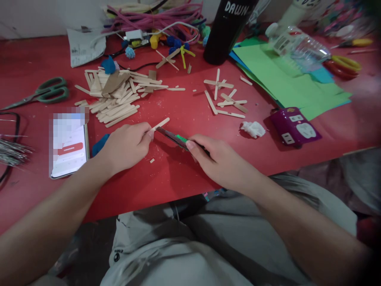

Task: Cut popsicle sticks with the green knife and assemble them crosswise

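Observation:
My left hand (126,145) is closed, pinching a pale wooden craft stick (160,123) against the red table (184,174). My right hand (216,159) is closed around a dark utility knife with a green slider (174,138); its tip meets the stick near my left fingers. Small wood chips lie on the table just below the hands.
A heap of craft sticks (114,97) lies behind my left hand, glued stick crosses (226,99) behind my right. Phone (70,149) and green scissors (44,93) at left. A black bottle (226,31), green paper (285,79), plastic bottle (297,45), purple power adapter (294,127) and tissue (253,129) at right.

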A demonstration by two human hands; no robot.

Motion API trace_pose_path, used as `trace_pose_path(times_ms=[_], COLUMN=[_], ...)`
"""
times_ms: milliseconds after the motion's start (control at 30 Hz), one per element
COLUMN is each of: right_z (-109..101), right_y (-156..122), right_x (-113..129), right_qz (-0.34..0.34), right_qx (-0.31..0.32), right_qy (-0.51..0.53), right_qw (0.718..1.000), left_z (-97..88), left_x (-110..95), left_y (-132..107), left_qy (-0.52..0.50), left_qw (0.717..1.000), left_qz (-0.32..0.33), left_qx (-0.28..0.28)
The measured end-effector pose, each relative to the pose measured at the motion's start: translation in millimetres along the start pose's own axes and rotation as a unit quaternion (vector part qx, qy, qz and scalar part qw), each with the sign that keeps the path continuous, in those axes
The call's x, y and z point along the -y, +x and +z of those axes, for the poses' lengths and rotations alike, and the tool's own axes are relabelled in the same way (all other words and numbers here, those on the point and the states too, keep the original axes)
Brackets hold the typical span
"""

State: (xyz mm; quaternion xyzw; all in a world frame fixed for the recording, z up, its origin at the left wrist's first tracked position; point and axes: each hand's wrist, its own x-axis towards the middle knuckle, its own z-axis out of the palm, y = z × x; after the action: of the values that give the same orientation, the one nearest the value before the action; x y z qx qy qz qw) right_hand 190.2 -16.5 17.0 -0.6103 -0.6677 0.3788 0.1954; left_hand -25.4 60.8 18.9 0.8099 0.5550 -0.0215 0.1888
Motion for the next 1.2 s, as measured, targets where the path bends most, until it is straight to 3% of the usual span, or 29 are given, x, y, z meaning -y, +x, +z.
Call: trace_pose_path(times_ms=[400, 800, 1200], right_z=[4, 11, 4], right_y=[0, -1, 0], right_x=[8, 26, 6], right_qz=[-0.019, 0.042, 0.0], right_qx=[-0.015, 0.01, -0.017], right_qy=[-0.068, -0.155, -0.053], right_qw=[0.997, 0.987, 0.998], left_z=[1.9, 3.3, 1.4], left_x=[0, 3, 2], left_y=[1, 2, 2], left_qy=[0.003, -0.018, -0.05], left_qw=[1.0, 1.0, 0.999], left_qz=[0.005, 0.01, 0.012], left_qx=[0.002, -0.01, -0.006])
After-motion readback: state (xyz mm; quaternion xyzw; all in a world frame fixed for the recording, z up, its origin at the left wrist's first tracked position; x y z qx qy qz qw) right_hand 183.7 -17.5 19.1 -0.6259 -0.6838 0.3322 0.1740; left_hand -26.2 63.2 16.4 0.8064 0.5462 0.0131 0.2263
